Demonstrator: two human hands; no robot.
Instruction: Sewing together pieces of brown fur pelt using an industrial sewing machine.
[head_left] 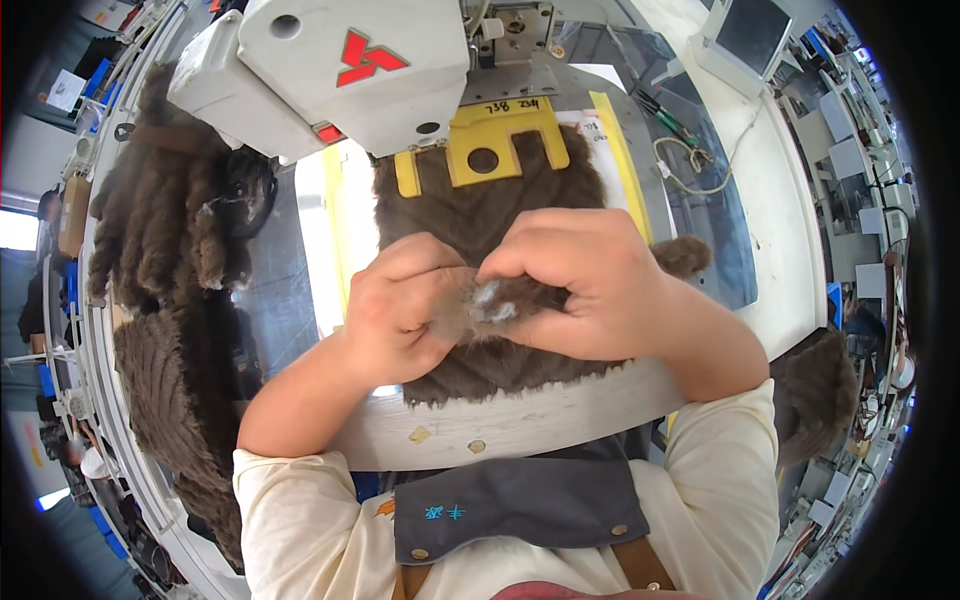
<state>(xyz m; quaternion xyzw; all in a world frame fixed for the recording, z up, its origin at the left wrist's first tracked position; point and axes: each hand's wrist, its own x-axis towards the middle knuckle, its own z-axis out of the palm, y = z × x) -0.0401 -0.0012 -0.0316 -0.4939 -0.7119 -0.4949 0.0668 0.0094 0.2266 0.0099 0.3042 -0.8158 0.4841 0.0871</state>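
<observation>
My left hand and my right hand meet over a brown fur panel in front of me, both closed on a brown fur strip. A pale, fuzzy patch of it shows between my fingertips, and its tail sticks out to the right beyond my right hand. The panel lies under a yellow plate with a round hole and prongs, at the foot of a white machine head.
Piles of brown fur lie along my left side, and more fur at the right. A screen, green-handled tool and looped cord sit at the upper right. Other workstations line both edges, with people blurred at the rims.
</observation>
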